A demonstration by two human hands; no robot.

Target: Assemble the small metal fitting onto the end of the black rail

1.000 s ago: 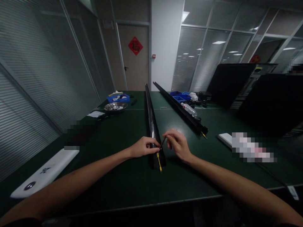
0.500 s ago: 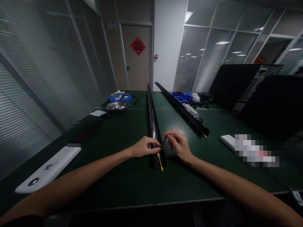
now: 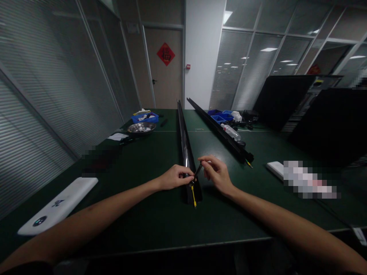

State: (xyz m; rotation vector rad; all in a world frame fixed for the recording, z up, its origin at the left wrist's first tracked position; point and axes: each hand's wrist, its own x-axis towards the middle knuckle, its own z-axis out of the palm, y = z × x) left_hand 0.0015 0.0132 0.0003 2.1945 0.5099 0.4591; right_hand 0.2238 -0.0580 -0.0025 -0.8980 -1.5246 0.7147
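Observation:
A long black metal channel [image 3: 186, 152] lies lengthwise on the green table in front of me. Over its near end, my right hand [image 3: 218, 173] pinches the upper end of a slim, dark wrench [image 3: 197, 171], which slants down into the channel. My left hand [image 3: 175, 177] is closed at the channel, thumb and fingertips pinched around the wrench's lower end. A short yellow wire [image 3: 194, 197] with a lug at its tip comes out just below. What the wrench's head sits on is too small to make out.
A second black channel [image 3: 220, 131] lies to the right, a yellow-green wire at its end. Beyond it are a plastic bottle [image 3: 231, 132] and blue bins [image 3: 218, 119]. A metal bowl [image 3: 141, 128] stands far left. White devices [image 3: 59, 206] lie on both sides.
The wrench has tilted slightly, and its lower end shows a little more beside my left fingertips. Both hands stay nearly in place; the view has shifted slightly.

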